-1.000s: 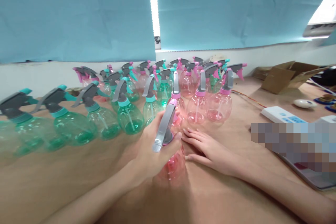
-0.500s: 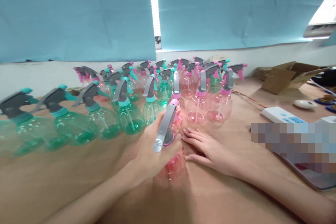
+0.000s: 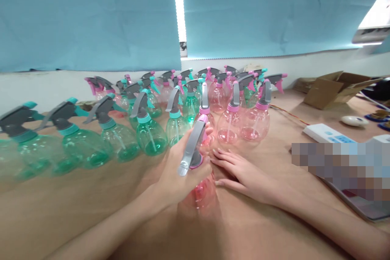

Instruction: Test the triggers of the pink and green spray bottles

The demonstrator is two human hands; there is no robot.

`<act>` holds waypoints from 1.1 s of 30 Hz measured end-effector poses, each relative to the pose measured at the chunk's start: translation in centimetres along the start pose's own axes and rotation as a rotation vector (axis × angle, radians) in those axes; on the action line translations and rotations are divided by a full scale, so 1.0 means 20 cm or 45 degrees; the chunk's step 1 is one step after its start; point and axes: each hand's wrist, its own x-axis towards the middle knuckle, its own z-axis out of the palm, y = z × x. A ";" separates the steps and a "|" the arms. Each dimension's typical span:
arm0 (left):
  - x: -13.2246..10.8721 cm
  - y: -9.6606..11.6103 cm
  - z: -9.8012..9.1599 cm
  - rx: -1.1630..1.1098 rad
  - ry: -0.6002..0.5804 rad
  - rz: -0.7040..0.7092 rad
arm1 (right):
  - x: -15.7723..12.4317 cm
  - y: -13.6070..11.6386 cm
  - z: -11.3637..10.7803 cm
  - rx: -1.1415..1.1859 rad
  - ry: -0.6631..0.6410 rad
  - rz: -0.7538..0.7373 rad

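Note:
My left hand [image 3: 175, 170] is wrapped round the neck of a pink spray bottle [image 3: 199, 195] with a grey trigger head and pink collar. The bottle stands upright in front of me, its nozzle pointing away. Some of my left fingers are hidden behind the spray head. My right hand [image 3: 243, 174] lies palm down on the table, fingers stretched out, just right of that bottle. Beyond my hands are a pink spray bottle [image 3: 228, 126] and others like it. A green spray bottle [image 3: 151, 138] belongs to a row reaching to the left.
Several more pink and green spray bottles crowd the back of the brown table [image 3: 146, 231]. To the right are a white power strip [image 3: 326, 134], a white computer mouse [image 3: 354, 121] and an open cardboard box [image 3: 327, 89]. A pixelated patch covers part of a flat device [image 3: 371, 211].

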 end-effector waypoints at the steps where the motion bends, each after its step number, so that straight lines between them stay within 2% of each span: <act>1: 0.00 0.00 0.00 -0.007 -0.005 -0.003 | 0.00 0.00 0.00 0.005 -0.002 0.003; 18: -0.02 0.01 0.01 0.061 0.136 -0.031 | 0.00 -0.01 -0.01 0.000 -0.020 0.009; 33: -0.01 -0.01 0.02 0.019 0.134 0.038 | 0.01 -0.01 -0.01 -0.023 -0.036 0.014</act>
